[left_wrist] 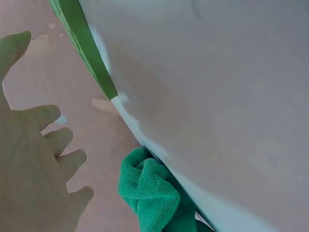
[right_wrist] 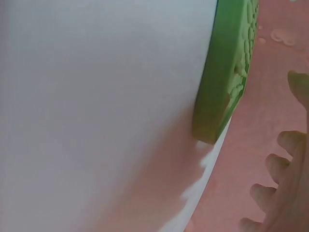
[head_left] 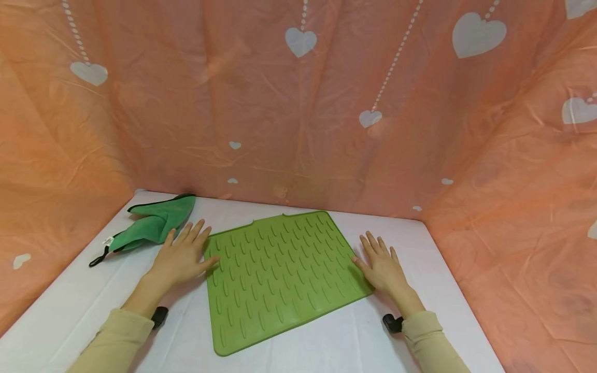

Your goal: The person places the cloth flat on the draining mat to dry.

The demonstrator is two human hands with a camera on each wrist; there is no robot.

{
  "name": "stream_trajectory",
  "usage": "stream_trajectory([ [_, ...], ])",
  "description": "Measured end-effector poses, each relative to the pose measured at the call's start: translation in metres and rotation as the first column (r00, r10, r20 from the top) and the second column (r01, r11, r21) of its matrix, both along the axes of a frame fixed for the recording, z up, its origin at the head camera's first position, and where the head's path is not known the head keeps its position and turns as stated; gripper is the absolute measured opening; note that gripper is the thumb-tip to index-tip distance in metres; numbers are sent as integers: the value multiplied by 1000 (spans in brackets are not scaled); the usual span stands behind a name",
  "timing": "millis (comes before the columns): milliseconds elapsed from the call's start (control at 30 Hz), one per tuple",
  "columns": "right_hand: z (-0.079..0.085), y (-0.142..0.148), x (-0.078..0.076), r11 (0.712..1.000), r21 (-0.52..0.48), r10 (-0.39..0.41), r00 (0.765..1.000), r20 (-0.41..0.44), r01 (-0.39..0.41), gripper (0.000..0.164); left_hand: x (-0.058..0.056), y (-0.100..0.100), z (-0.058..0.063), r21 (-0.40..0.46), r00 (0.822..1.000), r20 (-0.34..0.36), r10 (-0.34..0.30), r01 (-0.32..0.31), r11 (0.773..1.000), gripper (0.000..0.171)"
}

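A green rubbery mat (head_left: 280,274) with rows of slim raised ridges lies flat, slightly askew, on the white surface. Beside its left edge is my left hand (head_left: 179,259), fingers spread and the thumb over the mat's border. My right hand (head_left: 386,269) is at the right edge, also spread, its thumb reaching over that side. Both wrist views show the left hand (left_wrist: 34,159) and right hand (right_wrist: 289,183) with separated fingers and nothing held. A crumpled green cloth (head_left: 154,225) with black trim lies just beyond the left hand.
The white tabletop (head_left: 326,342) is bounded at the back and sides by orange sheeting (head_left: 261,103) printed with pale hearts. From the cloth a black loop (head_left: 99,257) sticks out at the left. Black devices (head_left: 393,324) are strapped at both wrists.
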State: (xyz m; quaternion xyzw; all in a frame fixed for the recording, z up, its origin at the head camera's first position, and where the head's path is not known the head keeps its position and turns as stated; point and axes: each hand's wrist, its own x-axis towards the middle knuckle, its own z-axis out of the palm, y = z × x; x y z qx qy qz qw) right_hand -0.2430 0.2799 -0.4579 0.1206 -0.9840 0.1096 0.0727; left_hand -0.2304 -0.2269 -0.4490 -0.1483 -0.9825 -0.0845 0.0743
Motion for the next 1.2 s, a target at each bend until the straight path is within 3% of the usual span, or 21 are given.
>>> stream_trajectory([
  [267,-5,0,9,998,7,68,998,-7,-68,74,2,-6,1,-21,1000,-16,-21,20,1000,88],
  [533,-6,1,21,994,12,110,992,58,-111,75,0,-22,7,-25,1000,-8,-28,27,999,83],
  [833,-6,2,31,985,18,165,977,132,-169,76,-17,-50,15,-52,999,-41,-32,30,998,80],
  [1200,-11,4,34,977,33,200,962,187,-210,75,-41,-81,11,-65,999,-19,-35,33,997,79],
])
